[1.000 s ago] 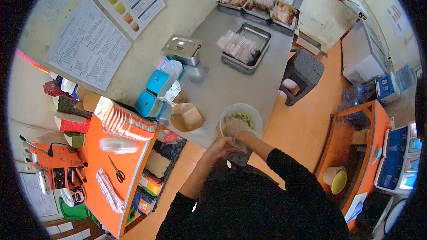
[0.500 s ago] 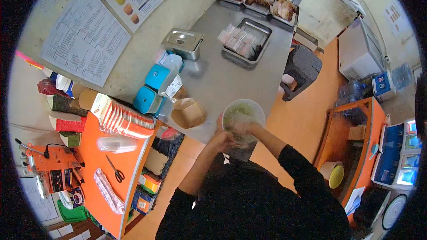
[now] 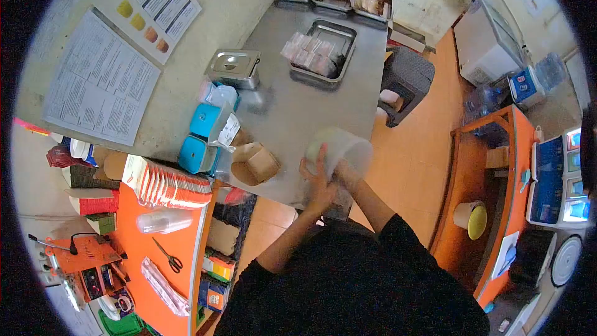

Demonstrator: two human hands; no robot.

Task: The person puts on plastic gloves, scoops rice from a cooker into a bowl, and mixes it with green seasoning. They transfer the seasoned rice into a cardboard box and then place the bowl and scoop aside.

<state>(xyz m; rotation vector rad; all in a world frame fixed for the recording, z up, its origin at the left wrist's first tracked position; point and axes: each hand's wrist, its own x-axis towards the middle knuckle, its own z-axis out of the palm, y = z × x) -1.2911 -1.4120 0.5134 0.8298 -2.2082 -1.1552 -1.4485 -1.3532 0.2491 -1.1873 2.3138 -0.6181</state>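
Observation:
My left hand (image 3: 318,180) presses flat against the near side of a translucent plastic bowl (image 3: 346,145), which is tipped up on edge at the front of the steel table (image 3: 292,112). Its contents are hidden now. My right hand (image 3: 341,171) is at the bowl's lower rim, mostly covered by the left hand and the bowl. An open brown cardboard box (image 3: 255,163) sits on the table just left of the hands.
Two blue containers (image 3: 205,137) and a lidded steel pan (image 3: 233,68) stand along the wall. A steel tray of wrapped packets (image 3: 319,51) lies further back. An orange counter (image 3: 134,255) with scissors (image 3: 168,255) and stacked cartons is at the left. A dark stool (image 3: 405,81) stands right of the table.
The bowl, which lay flat showing green food with my right hand in it, is now tilted up on edge. My left hand has moved onto its side.

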